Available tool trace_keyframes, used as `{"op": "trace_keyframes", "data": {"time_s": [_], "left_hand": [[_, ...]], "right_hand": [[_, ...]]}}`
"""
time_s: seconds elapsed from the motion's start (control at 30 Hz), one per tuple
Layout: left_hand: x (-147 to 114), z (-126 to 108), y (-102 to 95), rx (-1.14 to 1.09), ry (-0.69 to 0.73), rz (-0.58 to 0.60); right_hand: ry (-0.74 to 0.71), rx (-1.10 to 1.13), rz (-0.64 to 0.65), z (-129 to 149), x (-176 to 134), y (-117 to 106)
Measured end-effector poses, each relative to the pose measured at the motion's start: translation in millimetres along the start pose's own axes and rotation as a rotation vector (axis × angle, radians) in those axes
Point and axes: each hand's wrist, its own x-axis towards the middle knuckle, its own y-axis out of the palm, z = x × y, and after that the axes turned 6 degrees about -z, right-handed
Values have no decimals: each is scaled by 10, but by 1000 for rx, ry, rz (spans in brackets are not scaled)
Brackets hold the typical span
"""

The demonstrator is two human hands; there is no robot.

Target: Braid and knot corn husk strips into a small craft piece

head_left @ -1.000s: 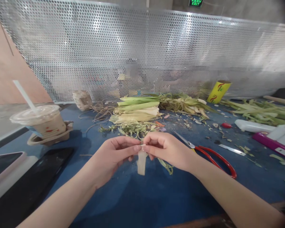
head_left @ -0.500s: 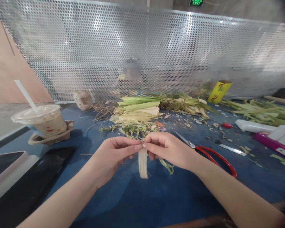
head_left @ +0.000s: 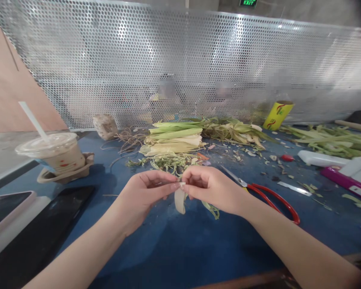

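Note:
Between my two hands, over the middle of the blue table, hangs a pale strip of corn husk [head_left: 179, 202]. My left hand [head_left: 150, 190] pinches its upper end between thumb and fingers. From the other side my right hand [head_left: 209, 186] pinches the same end, the fingertips of both hands almost meeting. The strip's lower end curls down free. Just beyond the fingers lies a heap of thin green stems [head_left: 171, 161], and behind it a stack of corn husks [head_left: 174, 138]. Red-handled scissors [head_left: 267, 196] rest beside my right wrist.
On the left are a drink cup [head_left: 60, 154] in a cardboard holder, a black flat object [head_left: 45, 228] and a phone [head_left: 9, 208]. A blade [head_left: 295, 189], a purple-and-white glue gun [head_left: 345, 182] and more husks [head_left: 333, 140] lie right. A perforated metal screen [head_left: 180, 52] stands behind.
The hanging strip now looks shorter and more curled, and its top end is folded between my fingertips. Both hands have stayed in nearly the same place.

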Motion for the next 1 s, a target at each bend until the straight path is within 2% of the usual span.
{"op": "trace_keyframes", "data": {"time_s": [0.17, 0.4, 0.63, 0.8, 1.0], "left_hand": [[-29, 14, 15, 7, 170, -40], [-61, 20, 40, 109, 260, -94], [-33, 11, 43, 143, 173, 24], [-38, 3, 29, 205, 217, 18], [-59, -1, 16, 202, 274, -56]], "right_hand": [[69, 61, 37, -13, 19, 10], [147, 172, 49, -44, 39, 14], [65, 157, 56, -46, 31, 16], [29, 156, 35, -36, 26, 33], [88, 124, 42, -17, 26, 45]]}}
